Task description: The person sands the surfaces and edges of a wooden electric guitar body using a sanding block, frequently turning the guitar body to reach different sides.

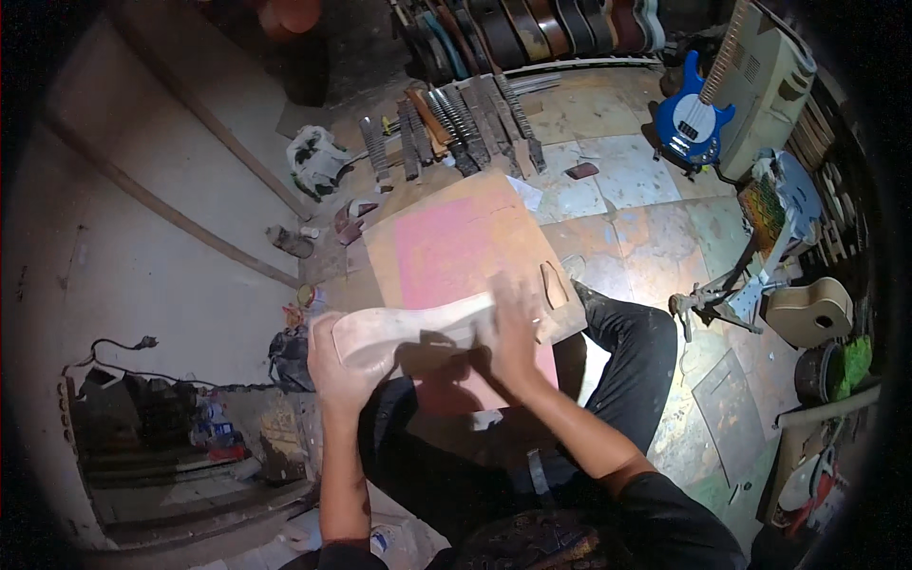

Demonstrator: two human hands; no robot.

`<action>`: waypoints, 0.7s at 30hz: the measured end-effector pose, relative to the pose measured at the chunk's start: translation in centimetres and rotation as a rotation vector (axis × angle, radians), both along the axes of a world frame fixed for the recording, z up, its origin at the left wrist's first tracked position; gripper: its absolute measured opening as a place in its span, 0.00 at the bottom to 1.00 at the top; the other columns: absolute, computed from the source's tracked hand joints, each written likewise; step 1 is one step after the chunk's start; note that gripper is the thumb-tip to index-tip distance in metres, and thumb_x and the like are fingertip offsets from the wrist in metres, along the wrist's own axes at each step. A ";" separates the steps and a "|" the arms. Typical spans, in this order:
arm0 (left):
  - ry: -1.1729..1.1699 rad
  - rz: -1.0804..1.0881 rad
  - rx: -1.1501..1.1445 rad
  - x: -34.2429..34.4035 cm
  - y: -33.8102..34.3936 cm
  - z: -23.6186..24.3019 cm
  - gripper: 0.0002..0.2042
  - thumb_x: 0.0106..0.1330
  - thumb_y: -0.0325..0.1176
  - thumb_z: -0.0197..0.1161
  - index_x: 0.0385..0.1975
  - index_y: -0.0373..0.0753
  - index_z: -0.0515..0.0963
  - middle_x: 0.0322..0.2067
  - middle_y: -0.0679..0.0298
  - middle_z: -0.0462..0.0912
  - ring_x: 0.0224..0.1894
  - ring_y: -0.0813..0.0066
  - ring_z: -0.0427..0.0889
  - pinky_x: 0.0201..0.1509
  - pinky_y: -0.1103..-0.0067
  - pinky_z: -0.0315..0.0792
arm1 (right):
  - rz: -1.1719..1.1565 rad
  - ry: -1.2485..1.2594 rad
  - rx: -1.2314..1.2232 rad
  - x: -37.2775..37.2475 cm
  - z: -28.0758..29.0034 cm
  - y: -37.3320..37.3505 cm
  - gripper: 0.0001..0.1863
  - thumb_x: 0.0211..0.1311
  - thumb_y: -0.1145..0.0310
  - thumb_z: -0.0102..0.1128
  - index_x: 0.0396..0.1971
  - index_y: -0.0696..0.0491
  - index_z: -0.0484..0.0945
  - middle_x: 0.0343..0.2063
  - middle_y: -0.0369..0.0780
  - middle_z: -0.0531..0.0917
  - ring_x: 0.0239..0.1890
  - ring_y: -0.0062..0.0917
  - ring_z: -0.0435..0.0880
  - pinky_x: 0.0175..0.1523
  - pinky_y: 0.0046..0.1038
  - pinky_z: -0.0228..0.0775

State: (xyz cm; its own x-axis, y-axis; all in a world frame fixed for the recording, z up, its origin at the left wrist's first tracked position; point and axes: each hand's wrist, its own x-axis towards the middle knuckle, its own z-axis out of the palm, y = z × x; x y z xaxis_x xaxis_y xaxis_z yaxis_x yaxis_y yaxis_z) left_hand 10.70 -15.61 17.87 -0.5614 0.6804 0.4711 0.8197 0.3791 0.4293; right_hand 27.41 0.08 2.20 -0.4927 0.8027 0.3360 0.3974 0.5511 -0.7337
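A pale curved wooden piece (404,323), with a long shaped edge, lies crosswise above a board marked with pink (446,247) that sits in front of my crossed legs. My left hand (332,351) grips the piece's rounded left end. My right hand (508,332) is at the piece's right end, its fingers blurred by motion, so I cannot make out whether they grip it. A small thin loop-shaped item (553,290) rests on the board's right edge. Shadows of my hand and the piece fall on the pink area below.
Guitar necks (465,128) lie on the tiled floor ahead, with guitar bodies (532,28) racked behind. A blue bass guitar (689,123), a metal stand (722,304) and an acoustic guitar (807,309) are at the right. A wall with wooden strips (171,190) is at the left.
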 end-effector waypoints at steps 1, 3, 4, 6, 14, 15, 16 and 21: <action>-0.071 0.065 -0.019 1.1 -0.1 0.3 0.35 0.43 0.34 0.85 0.52 0.35 0.74 0.46 0.50 0.84 0.48 0.53 0.85 0.54 0.67 0.78 | 0.150 -0.016 -0.118 0.1 1.2 -1.6 0.34 0.66 0.61 0.68 0.69 0.58 0.73 0.68 0.52 0.75 0.76 0.46 0.64 0.78 0.48 0.51; -0.230 0.164 -0.050 3.0 0.7 0.2 0.34 0.46 0.32 0.84 0.54 0.35 0.73 0.45 0.50 0.86 0.48 0.55 0.88 0.54 0.68 0.79 | 0.730 0.451 -0.700 0.7 0.2 -3.0 0.38 0.67 0.59 0.66 0.73 0.57 0.67 0.72 0.51 0.71 0.78 0.45 0.59 0.79 0.47 0.50; -0.206 0.185 -0.051 3.3 0.7 0.1 0.37 0.46 0.41 0.85 0.54 0.36 0.73 0.42 0.45 0.88 0.47 0.45 0.89 0.50 0.61 0.82 | 0.716 0.502 -0.711 0.8 0.1 -3.4 0.38 0.67 0.57 0.66 0.73 0.57 0.66 0.73 0.51 0.69 0.78 0.45 0.59 0.79 0.47 0.50; -0.205 0.177 -0.052 4.0 0.0 -0.1 0.37 0.47 0.41 0.86 0.55 0.36 0.73 0.42 0.45 0.88 0.47 0.45 0.89 0.50 0.61 0.82 | 0.620 0.437 -0.567 1.1 -0.3 -3.3 0.39 0.67 0.55 0.66 0.73 0.57 0.66 0.75 0.50 0.67 0.78 0.46 0.59 0.79 0.47 0.51; -0.300 0.240 0.024 3.7 -0.2 0.9 0.33 0.52 0.35 0.84 0.55 0.34 0.73 0.45 0.46 0.87 0.50 0.50 0.89 0.55 0.64 0.80 | -0.154 -0.182 -0.139 3.0 -7.1 5.0 0.38 0.57 0.51 0.75 0.61 0.60 0.75 0.69 0.57 0.68 0.69 0.57 0.68 0.72 0.52 0.62; -0.298 0.236 0.032 3.3 -0.7 0.7 0.32 0.52 0.34 0.84 0.55 0.34 0.72 0.46 0.46 0.87 0.51 0.50 0.88 0.55 0.64 0.80 | -0.113 -0.178 -0.158 2.8 -7.0 4.9 0.38 0.56 0.51 0.76 0.60 0.60 0.76 0.67 0.56 0.69 0.67 0.56 0.69 0.71 0.52 0.63; -0.309 0.228 0.032 3.4 -0.7 0.7 0.32 0.53 0.34 0.84 0.55 0.34 0.72 0.47 0.46 0.87 0.51 0.51 0.88 0.56 0.64 0.80 | -0.075 -0.186 -0.182 3.1 -7.5 4.6 0.37 0.54 0.51 0.78 0.58 0.59 0.77 0.65 0.56 0.70 0.66 0.55 0.70 0.70 0.51 0.64; -0.370 0.300 -0.007 4.5 -0.8 0.8 0.29 0.59 0.30 0.80 0.57 0.34 0.70 0.52 0.48 0.85 0.56 0.56 0.85 0.61 0.66 0.76 | -0.057 -0.428 -0.229 2.5 -9.1 3.8 0.34 0.45 0.55 0.84 0.50 0.54 0.78 0.60 0.55 0.74 0.62 0.50 0.74 0.65 0.52 0.68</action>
